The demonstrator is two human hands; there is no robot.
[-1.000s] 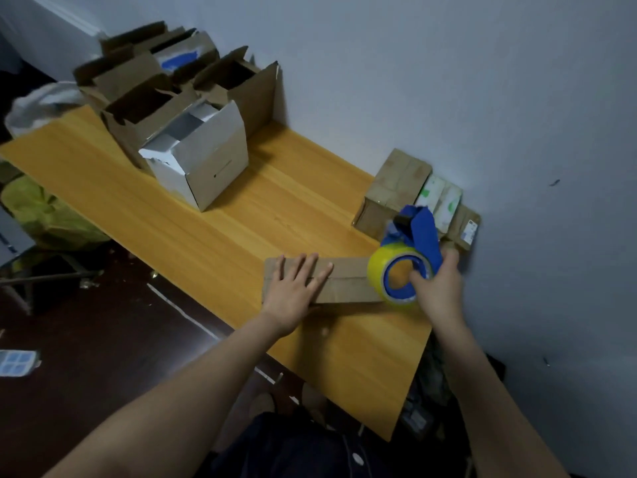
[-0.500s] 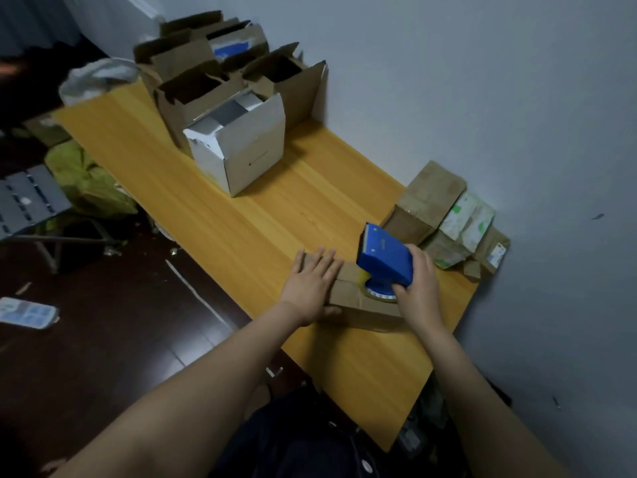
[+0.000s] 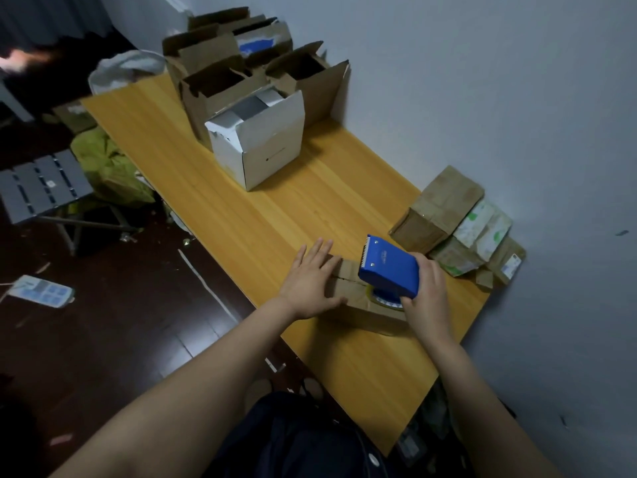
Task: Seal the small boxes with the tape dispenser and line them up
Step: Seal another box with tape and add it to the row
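Note:
A small flat brown box (image 3: 362, 307) lies near the table's front edge. My left hand (image 3: 310, 279) presses flat on its left end, fingers straight. My right hand (image 3: 427, 288) grips the blue tape dispenser (image 3: 389, 270), which sits on the box's top seam with its toothed blade pointing toward my left hand. The yellow tape roll under the dispenser is mostly hidden. Against the wall at the right stand sealed small boxes: a brown one (image 3: 437, 208), a white-and-green one (image 3: 479, 236) and another brown one (image 3: 506, 262).
The wooden table (image 3: 275, 208) runs along a grey wall. At its far end stand a white open box (image 3: 258, 146) and several open brown boxes (image 3: 241, 63). Left of the table, over a dark floor, are a green bag (image 3: 107, 167) and a grey folding stool (image 3: 41, 184).
The dispenser has turned flat onto the box top and slid left along the seam toward my left hand. My left hand stays pressed on the box. The view has shifted.

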